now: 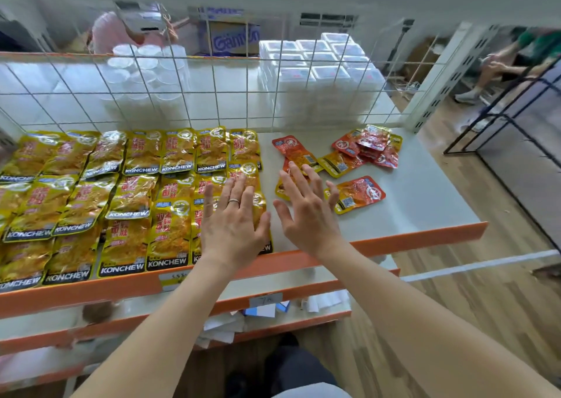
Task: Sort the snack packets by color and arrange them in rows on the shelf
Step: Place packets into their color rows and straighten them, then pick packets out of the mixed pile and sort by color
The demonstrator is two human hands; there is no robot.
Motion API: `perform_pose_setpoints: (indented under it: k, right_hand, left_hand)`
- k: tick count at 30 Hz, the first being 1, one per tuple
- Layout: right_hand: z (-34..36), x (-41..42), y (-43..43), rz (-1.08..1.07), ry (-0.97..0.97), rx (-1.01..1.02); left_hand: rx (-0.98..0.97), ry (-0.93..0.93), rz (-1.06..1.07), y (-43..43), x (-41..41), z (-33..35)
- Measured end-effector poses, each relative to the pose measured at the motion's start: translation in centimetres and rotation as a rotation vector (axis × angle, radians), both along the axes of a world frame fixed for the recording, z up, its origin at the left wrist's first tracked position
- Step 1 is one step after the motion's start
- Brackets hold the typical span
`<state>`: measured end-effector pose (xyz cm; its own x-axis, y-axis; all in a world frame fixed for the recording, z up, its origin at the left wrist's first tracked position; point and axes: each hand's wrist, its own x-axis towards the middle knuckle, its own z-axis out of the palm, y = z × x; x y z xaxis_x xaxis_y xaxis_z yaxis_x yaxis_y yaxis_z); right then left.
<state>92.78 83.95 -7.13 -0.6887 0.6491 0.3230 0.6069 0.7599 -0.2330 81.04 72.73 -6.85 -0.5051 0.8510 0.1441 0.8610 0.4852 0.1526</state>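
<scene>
Left grip (233,215) was open flat, fingers straight, resting on the right edge of the yellow packet rows (121,191), holding nothing. Right grip (309,206) was just right of those rows, fingers spread, empty, over the nearest red packets (293,150); contact unclear. Loose red packets (368,145) lay scattered further right of the rows, same shelf (425,191).

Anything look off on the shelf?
Yes: the red packets lie scattered and askew at the right end of the shelf, several piled over each other at the back, unlike the yellow packets in tidy rows to their left.
</scene>
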Motion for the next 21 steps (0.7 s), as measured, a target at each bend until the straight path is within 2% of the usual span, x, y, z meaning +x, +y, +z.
perform_pose_setpoints:
  k: [5,12,21]
  right_hand:
    - [0.7,1.0,0.1,-0.013,0.022,-0.05]
    - [2.1,6.5,3.9,-0.047,-0.009,-0.04]
    - [3.9,12.5,11.5,-0.077,-0.07,-0.079]
  left_hand:
    - [0.113,0.009,-0.026,-0.5,0.4,0.3]
    - [0.261,0.103,-0.102,0.0,1.8,1.0]
    - [0.234,0.034,-0.183,9.0,8.7,1.2]
